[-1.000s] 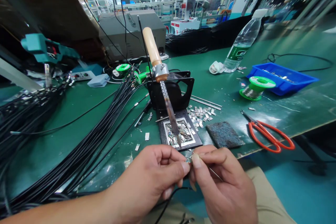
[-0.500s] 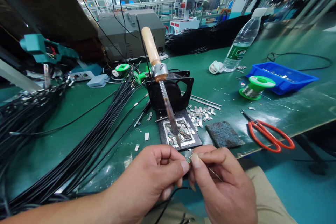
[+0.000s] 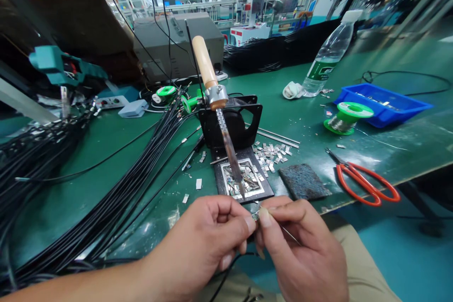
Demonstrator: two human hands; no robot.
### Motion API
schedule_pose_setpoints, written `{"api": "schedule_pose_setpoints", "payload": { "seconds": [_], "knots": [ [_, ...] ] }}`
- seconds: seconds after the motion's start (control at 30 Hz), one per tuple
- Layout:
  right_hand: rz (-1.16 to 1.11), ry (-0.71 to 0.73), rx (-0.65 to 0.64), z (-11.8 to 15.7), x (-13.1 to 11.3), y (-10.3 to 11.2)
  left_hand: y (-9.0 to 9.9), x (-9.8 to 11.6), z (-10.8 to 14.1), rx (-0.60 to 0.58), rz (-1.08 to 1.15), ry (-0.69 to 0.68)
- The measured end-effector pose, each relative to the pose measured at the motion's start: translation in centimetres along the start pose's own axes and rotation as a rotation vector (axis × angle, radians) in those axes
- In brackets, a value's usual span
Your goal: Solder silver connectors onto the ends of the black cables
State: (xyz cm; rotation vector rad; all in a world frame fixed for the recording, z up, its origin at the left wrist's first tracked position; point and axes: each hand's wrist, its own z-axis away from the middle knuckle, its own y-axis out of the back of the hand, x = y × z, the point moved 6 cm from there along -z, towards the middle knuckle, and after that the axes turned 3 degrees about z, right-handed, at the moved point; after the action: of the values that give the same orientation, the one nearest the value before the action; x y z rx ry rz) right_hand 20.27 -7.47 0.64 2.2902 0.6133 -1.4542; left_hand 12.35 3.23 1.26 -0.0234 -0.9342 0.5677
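Observation:
Just below the tip of an upright-mounted soldering iron (image 3: 229, 148) with a wooden handle, my two hands meet. My left hand (image 3: 208, 238) pinches a small metal connector (image 3: 254, 216) between thumb and forefinger, mostly covered by the fingertips. A thin silvery solder wire (image 3: 290, 234) is pinched in my right hand (image 3: 304, 245), its end close to the connector. Below my hands runs a black cable (image 3: 230, 271); whether it joins the connector is hidden. Under the iron, a framed black plate (image 3: 269, 192) bears small metal pieces.
A black fan (image 3: 260, 108) stands behind the plate. Right of it lie loose metal tabs (image 3: 272, 153), a dark scouring pad (image 3: 304, 181) and red-handled scissors (image 3: 370, 181). Farther off are a solder spool (image 3: 348, 118), a blue tray (image 3: 406, 108) and a bottle (image 3: 327, 56). Black cables (image 3: 134, 184) cover the left.
The view has shifted very slightly. Both hands keep their pinch and position, with no clear movement of the connector or solder wire.

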Motion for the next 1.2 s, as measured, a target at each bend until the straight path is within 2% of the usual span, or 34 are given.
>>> {"api": "schedule_pose_setpoints", "payload": {
  "seconds": [0.53, 0.8, 0.93, 1.03, 1.2],
  "knots": [
    [0.015, -0.001, 0.014, 0.0, 0.1, 0.1, -0.1, 0.0, 0.1, 0.022, -0.001, -0.011],
    [0.046, 0.004, 0.034, -0.2, -0.2, 0.3, -0.3, 0.3, 0.0, -0.017, -0.014, -0.001],
    [0.078, -0.094, -0.07, 0.3, 0.4, 1.2, -0.4, 0.1, 0.0, -0.068, -0.036, 0.044],
    [0.172, -0.159, -0.12, 0.7, 0.5, 2.7, -0.5, -0.2, 0.0, -0.075, -0.09, 0.069],
    [0.24, -0.137, -0.208, 1.2, -0.4, 4.2, -0.8, -0.4, 0.1, -0.094, -0.172, 0.091]
  ]
}}
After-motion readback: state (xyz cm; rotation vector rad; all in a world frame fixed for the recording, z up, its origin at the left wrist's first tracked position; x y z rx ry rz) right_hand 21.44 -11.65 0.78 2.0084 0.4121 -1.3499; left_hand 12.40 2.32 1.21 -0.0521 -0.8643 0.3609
